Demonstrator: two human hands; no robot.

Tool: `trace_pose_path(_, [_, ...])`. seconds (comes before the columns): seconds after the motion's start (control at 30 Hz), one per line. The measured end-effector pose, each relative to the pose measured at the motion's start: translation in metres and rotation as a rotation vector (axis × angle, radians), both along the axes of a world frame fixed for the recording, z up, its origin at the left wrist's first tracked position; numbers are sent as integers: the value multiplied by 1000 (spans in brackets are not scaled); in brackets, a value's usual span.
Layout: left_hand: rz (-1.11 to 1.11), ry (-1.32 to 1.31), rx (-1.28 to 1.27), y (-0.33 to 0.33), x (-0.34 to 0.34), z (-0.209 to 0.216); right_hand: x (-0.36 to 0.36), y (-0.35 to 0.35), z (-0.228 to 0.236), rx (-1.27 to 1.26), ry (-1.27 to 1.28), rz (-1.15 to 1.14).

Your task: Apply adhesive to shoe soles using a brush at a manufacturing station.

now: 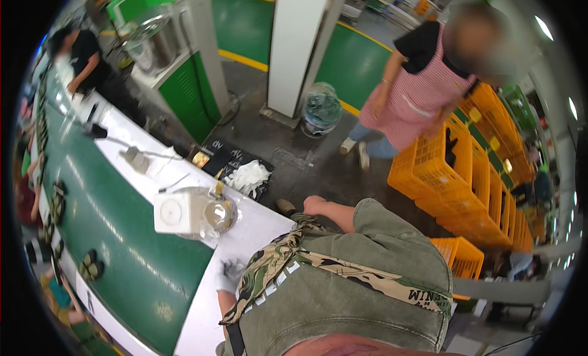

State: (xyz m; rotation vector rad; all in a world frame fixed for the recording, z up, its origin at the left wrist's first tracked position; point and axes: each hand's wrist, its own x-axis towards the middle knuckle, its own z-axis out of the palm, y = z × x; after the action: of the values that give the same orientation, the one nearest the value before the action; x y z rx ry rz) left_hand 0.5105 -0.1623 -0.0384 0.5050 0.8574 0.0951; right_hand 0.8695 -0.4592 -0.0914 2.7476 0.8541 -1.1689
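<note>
My left hand [230,275], in a white glove with grey on the fingers, rests at the edge of the white work ledge [260,227], next to the camouflage cloth on my front. Its fingers look loosely spread, partly hidden by the cloth, with nothing visible in them. The bare right hand [315,205] is held out in front of my body, over the floor. It looks rounded, and its fingers cannot be made out. Past my left hand, a square white plastic container [173,212] and a round clear container [218,215] stand together on the ledge.
A green conveyor belt [141,233] carries sandals [91,266]. White crumpled material [248,177] lies beyond the ledge. Orange crates [422,172] are stacked on the right, beside a person in a pink apron [404,105]. A bagged bin [321,111] stands by a pillar [297,49].
</note>
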Motion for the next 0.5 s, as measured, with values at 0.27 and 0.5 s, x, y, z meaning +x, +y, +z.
trace_pose_path(0.27, [345, 127, -32, -22, -40, -59, 40, 68, -6, 22, 93, 223])
trace_pose_path(0.5, [503, 223, -20, -37, -19, -24, 82, 97, -21, 184, 201, 152])
